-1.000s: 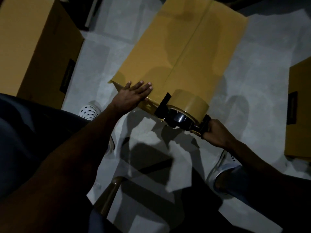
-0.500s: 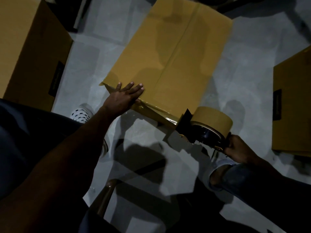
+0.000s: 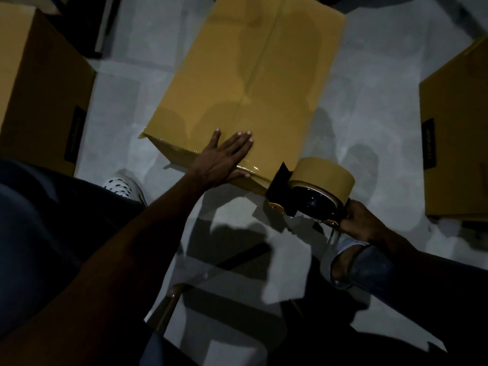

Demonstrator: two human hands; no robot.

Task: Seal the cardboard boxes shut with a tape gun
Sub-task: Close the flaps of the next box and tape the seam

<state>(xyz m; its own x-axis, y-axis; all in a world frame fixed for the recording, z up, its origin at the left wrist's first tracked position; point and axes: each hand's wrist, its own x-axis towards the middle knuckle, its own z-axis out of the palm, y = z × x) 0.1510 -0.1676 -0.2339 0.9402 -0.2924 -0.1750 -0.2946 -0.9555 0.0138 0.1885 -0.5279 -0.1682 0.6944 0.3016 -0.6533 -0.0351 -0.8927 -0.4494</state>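
A closed brown cardboard box (image 3: 253, 75) lies on the grey floor, its top flaps meeting along a taped centre seam. My left hand (image 3: 224, 158) lies flat on the box's near edge, fingers straight, thumb over the glossy tape strip that runs along that edge. The tape gun (image 3: 311, 191), black with a brown tape roll, sits at the box's near right corner. My right hand (image 3: 359, 223) grips its handle from the right.
A second cardboard box (image 3: 34, 96) stands at the left and a third (image 3: 459, 133) at the right edge. My white shoe (image 3: 121, 184) is near the left box. Dark objects lie at the top left. Shadows cover the floor below the box.
My left hand slid right along the near edge of the box. The tape gun moved right from the centre seam to the near right corner, with my right hand on its handle.
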